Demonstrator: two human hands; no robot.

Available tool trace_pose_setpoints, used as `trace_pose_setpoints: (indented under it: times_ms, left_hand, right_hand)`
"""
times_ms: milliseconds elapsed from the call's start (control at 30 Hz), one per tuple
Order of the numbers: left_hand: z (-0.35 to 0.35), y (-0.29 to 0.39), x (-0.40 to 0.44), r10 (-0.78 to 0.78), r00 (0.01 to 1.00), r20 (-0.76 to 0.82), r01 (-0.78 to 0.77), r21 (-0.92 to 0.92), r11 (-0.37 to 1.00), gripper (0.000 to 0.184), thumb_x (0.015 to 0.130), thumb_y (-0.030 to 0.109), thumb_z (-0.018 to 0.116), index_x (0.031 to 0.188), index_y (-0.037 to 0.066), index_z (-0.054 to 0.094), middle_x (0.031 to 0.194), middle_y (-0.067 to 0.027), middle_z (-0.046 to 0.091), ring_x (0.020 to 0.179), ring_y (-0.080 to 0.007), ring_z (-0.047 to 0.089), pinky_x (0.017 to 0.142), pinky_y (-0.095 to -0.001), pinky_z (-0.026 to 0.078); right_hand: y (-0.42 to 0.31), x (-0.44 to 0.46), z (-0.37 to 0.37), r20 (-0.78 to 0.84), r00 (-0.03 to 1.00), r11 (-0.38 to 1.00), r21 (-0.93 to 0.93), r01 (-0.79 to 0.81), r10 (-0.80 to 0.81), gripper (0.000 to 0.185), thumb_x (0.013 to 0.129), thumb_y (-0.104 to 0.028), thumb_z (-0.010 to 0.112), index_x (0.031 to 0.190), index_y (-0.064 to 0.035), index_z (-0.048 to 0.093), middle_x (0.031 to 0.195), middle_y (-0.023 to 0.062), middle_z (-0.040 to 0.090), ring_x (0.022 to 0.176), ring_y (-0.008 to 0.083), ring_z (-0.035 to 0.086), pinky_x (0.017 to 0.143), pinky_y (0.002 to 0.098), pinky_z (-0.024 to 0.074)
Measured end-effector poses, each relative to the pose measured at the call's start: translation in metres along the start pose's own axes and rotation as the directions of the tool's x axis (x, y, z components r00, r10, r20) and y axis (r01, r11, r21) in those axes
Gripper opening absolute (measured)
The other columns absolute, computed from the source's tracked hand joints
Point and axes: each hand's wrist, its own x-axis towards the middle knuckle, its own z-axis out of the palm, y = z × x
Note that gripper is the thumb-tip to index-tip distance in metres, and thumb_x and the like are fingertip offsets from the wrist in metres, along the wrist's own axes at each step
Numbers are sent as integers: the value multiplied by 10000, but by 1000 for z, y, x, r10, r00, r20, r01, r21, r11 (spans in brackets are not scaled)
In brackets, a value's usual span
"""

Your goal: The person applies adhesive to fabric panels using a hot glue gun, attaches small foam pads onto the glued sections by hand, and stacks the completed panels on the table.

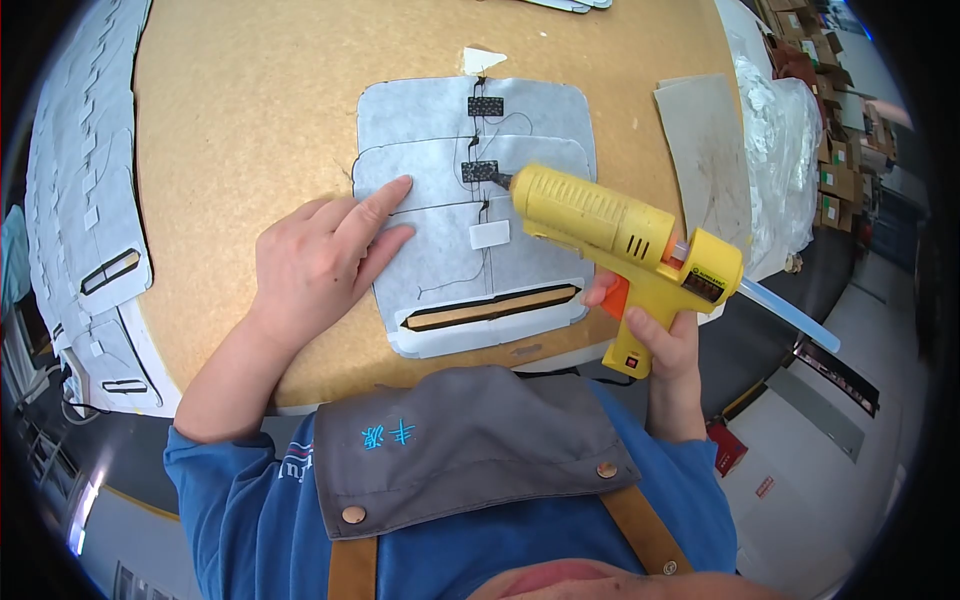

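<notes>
My right hand is wrapped round the handle of a yellow glue gun, with a finger at its orange trigger. The gun's dark nozzle meets the right end of the middle black patch. That patch lies on a stack of overlapping pale grey fabric panels. Another black patch is higher up, and a white tag sits lower down. Thin dark threads run between them. My left hand rests on the left edge of the panels, fingers apart, holding nothing.
More pale panels with white tags hang along the table's left side. A grey sheet and clear plastic bags are on the right. A white scrap lies above the stack. Cardboard boxes stand beyond the table.
</notes>
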Motion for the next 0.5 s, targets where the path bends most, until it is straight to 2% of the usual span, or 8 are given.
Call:
trace_pose_setpoints:
  times_ms: [133, 267, 333, 467, 500]
  left_hand:
    - [0, 1, 0, -1, 1000, 5, 1, -12, 1000, 451, 796, 215, 788, 1230, 154, 681, 621, -15, 530, 535, -170, 543, 483, -310, 428]
    - [-1, 0, 1, -7, 1000, 3, 7, -18, 1000, 455, 795, 216, 789, 1232, 156, 680, 616, -11, 521, 530, -165, 534, 479, -310, 421]
    - [-2, 0, 1, 0, 1000, 15, 0, -11, 1000, 458, 794, 216, 789, 1235, 159, 680, 612, -5, 512, 524, -159, 524, 474, -311, 413]
    - [1, -1, -1, -1, 1000, 1, 1, -23, 1000, 459, 795, 216, 788, 1237, 161, 680, 612, -1, 512, 521, -156, 519, 471, -310, 409]
    - [0, -1, 0, 0, 1000, 4, 0, -23, 1000, 458, 795, 217, 788, 1237, 160, 680, 612, -1, 512, 520, -157, 518, 471, -310, 409]
  right_hand:
    - [-2, 1, 7, -6, 1000, 998, 53, -14, 14, 515, 890, -112, 659, 1345, 22, 457, 1116, 154, 603, 1040, 233, 610, 930, 382, 486]
    - [-5, 11, 10, 27, 999, 999, 29, -30, 29, 516, 889, -97, 658, 1349, 21, 456, 1125, 153, 600, 1043, 231, 608, 937, 379, 483]
    - [-4, 15, 12, -10, 999, 997, -70, -32, 32, 628, 871, -200, 667, 1388, 38, 401, 1095, 208, 614, 1004, 277, 637, 898, 406, 514]
    - [-2, 17, 13, -29, 999, 998, -53, -39, 38, 622, 876, -188, 662, 1391, 37, 395, 1090, 210, 615, 1006, 282, 636, 900, 409, 513]
    - [-2, 17, 11, 14, 999, 999, -8, -37, 37, 571, 880, -128, 655, 1377, 25, 418, 1115, 184, 603, 1035, 260, 615, 922, 396, 497]
